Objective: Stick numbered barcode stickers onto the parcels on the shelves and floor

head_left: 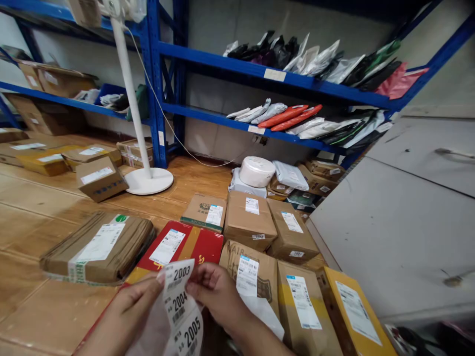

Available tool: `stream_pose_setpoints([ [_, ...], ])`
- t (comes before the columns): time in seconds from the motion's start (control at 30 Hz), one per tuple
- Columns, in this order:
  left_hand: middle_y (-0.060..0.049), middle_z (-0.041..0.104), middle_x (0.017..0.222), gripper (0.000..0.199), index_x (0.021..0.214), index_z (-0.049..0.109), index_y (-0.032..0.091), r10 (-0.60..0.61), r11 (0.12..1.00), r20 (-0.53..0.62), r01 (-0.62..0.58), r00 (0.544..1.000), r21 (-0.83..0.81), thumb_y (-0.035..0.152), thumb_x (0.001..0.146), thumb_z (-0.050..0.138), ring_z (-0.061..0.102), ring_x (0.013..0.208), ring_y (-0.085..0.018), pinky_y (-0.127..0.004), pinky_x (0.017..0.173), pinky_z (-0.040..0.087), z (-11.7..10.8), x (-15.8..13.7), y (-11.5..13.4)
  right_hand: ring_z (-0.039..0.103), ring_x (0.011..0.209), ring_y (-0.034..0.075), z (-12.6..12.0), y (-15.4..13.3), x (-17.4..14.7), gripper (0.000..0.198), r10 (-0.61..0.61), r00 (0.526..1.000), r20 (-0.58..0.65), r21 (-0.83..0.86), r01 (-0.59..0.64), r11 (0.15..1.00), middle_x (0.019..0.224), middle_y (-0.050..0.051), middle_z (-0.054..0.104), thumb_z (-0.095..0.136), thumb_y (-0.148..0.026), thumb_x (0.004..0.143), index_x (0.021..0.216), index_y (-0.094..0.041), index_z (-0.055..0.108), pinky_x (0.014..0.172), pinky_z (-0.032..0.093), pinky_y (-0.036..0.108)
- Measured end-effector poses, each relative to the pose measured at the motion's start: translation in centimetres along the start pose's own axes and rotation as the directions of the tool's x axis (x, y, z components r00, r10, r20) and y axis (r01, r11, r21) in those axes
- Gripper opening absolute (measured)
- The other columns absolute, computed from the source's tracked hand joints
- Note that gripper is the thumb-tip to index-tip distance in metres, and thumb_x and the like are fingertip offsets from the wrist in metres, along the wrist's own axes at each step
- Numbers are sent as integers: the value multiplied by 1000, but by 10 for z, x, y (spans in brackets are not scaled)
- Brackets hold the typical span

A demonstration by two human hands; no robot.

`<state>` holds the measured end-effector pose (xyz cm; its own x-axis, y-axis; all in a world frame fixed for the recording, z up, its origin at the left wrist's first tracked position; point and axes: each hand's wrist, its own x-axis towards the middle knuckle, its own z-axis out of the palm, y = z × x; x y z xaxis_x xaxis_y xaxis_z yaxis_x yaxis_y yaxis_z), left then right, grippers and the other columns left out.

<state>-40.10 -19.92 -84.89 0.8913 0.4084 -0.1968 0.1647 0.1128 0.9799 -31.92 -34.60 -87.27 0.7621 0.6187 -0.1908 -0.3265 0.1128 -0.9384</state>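
Pinched by my left hand [139, 301] and right hand [217, 291], the label strip [181, 302] hung before the red box [210, 242]; I judged two rear cartons [239, 217] already numbered, 2003 through 2005 unapplied.

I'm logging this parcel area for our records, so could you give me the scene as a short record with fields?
In hand: label strip showing 2003, 2004 and 2005
Left hand: holding the strip's left edge near 2003
Right hand: fingers at the right edge of 2003; grip unclear
Just beyond hands: red box with a shipping label
Left of red box: wrapped brown parcel
Far right: yellow box, labelled
Behind: white round package
Shelving: blue rack holding bagged parcels
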Motion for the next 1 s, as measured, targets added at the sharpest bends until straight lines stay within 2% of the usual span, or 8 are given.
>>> stream_pose_setpoints([
  [0.07, -3, 71, 70, 42, 67, 73, 22, -114, 981, 66, 122, 991, -148, 62, 53, 73, 63, 70, -24, -32, 73, 53, 2, -1, -8, 47, 53, 10, 5, 2, 2, 47, -46, 996, -78, 33, 48, 998, 60, -2, 58, 84, -51, 43, 68, -17, 61, 53, 37, 24],
  [0.17, -2, 72, 81, 49, 87, 72, 22, -178, 919, 120, 209, 977, -334, 58, 55, 74, 64, 82, -25, -32, 76, 52, 3, -9, -14, 46, 55, 10, 13, 2, -2, 46, -108, 986, -126, -30, 105, 994, 61, -2, 57, 79, -55, 51, 69, -17, 61, 54, 36, 25],
  [0.3, -6, 72, 77, 50, 89, 70, 15, -218, 917, 213, 275, 952, -290, 53, 55, 75, 65, 80, -27, -31, 70, 50, 6, -19, -6, 48, 61, 12, 23, -2, -14, 38, -151, 980, -131, -133, 134, 982, 63, -2, 56, 75, -51, 60, 67, -17, 59, 60, 37, 27],
  [0.47, -5, 73, 83, 38, 97, 67, 16, -142, 923, 382, 262, 913, -282, 41, 69, 67, 65, 82, -25, -32, 75, 48, 1, -19, -2, 57, 74, 17, 26, -5, -21, 46, -187, 980, -59, -132, 178, 975, 84, 3, 66, 79, -42, 59, 95, -21, 60, 66, 43, 29],
  [0.63, -8, 71, 78, 39, 92, 67, 12, -234, 834, 447, 415, 863, -364, 39, 64, 64, 65, 80, -26, -34, 75, 48, -4, -19, -1, 59, 62, 19, 24, 5, -19, 42, -110, 990, -87, -106, 101, 989, 65, 3, 65, 76, -54, 57, 73, -18, 63, 60, 45, 32],
  [0.73, -5, 70, 75, 37, 91, 66, 15, -175, 857, 335, 311, 926, -412, 44, 68, 65, 64, 73, -21, -30, 70, 47, -4, -16, -5, 58, 60, 17, 24, 10, -18, 43, -86, 990, -112, -42, 82, 996, 65, 2, 65, 77, -54, 56, 71, -18, 60, 57, 44, 29],
  [0.87, -1, 66, 65, 37, 76, 65, 14, -59, 974, 211, 103, 976, -202, 47, 62, 74, 57, 62, -14, -25, 63, 43, -3, -8, -16, 52, 55, 12, 22, 11, -16, 48, -119, 988, -99, -46, 114, 992, 66, -2, 61, 79, -53, 53, 83, -20, 60, 49, 39, 25],
  [1.0, 3, 55, 55, 41, 59, 54, 16, 22, 998, 140, -30, 990, 58, 54, 64, 66, 47, 55, -12, -24, 56, 38, -5, 1, -25, 44, 49, 8, 15, 12, -10, 46, -69, 991, -117, -105, 57, 993, 61, -3, 56, 80, -54, 50, 71, -18, 61, 41, 29, 20],
])
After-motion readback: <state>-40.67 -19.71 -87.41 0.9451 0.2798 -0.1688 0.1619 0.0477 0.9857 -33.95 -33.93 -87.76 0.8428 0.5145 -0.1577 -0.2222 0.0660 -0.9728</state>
